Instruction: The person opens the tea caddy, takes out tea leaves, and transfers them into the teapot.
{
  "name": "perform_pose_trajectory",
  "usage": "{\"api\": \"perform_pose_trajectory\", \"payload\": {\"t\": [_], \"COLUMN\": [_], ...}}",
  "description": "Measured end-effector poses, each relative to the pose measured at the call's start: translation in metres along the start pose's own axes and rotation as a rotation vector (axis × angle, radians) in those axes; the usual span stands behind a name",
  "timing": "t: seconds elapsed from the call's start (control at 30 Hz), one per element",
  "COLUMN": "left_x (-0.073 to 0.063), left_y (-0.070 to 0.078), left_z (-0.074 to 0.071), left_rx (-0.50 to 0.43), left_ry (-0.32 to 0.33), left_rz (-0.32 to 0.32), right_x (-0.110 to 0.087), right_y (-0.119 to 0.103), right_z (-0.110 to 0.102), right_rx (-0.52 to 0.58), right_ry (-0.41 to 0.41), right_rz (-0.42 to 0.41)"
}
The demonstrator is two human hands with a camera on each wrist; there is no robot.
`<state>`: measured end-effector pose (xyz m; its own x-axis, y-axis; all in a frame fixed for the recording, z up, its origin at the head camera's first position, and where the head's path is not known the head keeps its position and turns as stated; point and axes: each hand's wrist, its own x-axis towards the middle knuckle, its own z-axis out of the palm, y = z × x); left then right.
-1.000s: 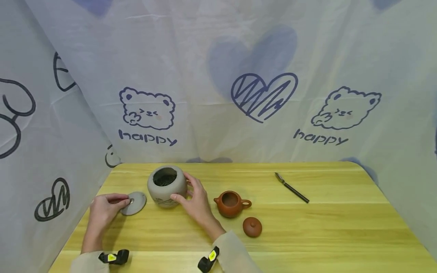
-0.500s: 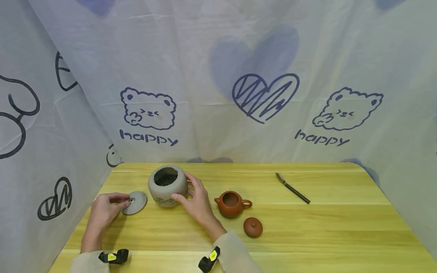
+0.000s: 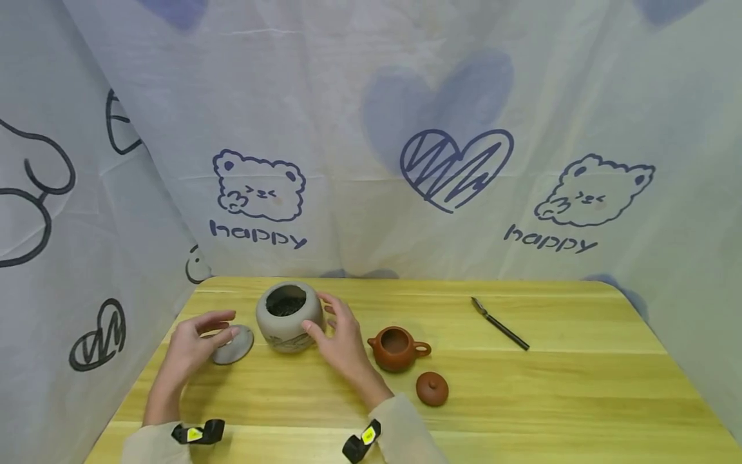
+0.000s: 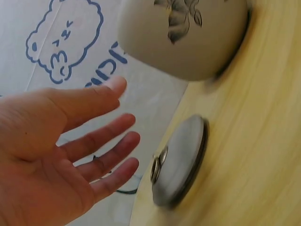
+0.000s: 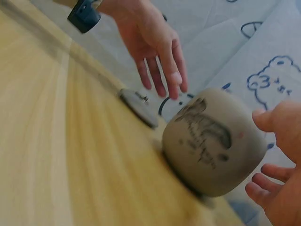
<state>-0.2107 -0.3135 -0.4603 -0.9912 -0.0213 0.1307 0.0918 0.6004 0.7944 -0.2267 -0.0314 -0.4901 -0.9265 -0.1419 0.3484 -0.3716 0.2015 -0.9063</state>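
Your left hand (image 3: pixel 197 340) is open with fingers parted and has hold of nothing, poised over the grey lid (image 3: pixel 236 348), which lies flat near the left edge of the surface (image 3: pixel 556 399), ring side up. Your right hand (image 3: pixel 342 338) curves loosely open beside the jar (image 3: pixel 286 334); whether it touches is hard to tell. The jar stands near the back left corner, squat, its axis upright and mouth facing up. The teapot (image 3: pixel 393 356) points its spout toward the left edge.
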Motion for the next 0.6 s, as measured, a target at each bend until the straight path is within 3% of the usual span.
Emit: {"api": "perform_pose_trajectory", "payload": {"t": [0.2, 0.43, 0.6], "left_x": [0.004, 0.008, 0.009], "left_y": [0.008, 0.02, 0.025], "left_z": [0.01, 0.026, 0.037], "left_rx": [-0.149, -0.164, -0.217], "left_ry": [-0.036, -0.123, -0.136], "left_rz": [0.079, 0.071, 0.095], "right_x": [0.001, -0.002, -0.004], "right_y": [-0.018, -0.034, -0.044], "right_z": [-0.009, -0.021, -0.032], "right_rx": [0.027, 0.063, 0.079], "right_ry": [0.027, 0.019, 0.018], "right_rz": [-0.049, -0.079, -0.098]}}
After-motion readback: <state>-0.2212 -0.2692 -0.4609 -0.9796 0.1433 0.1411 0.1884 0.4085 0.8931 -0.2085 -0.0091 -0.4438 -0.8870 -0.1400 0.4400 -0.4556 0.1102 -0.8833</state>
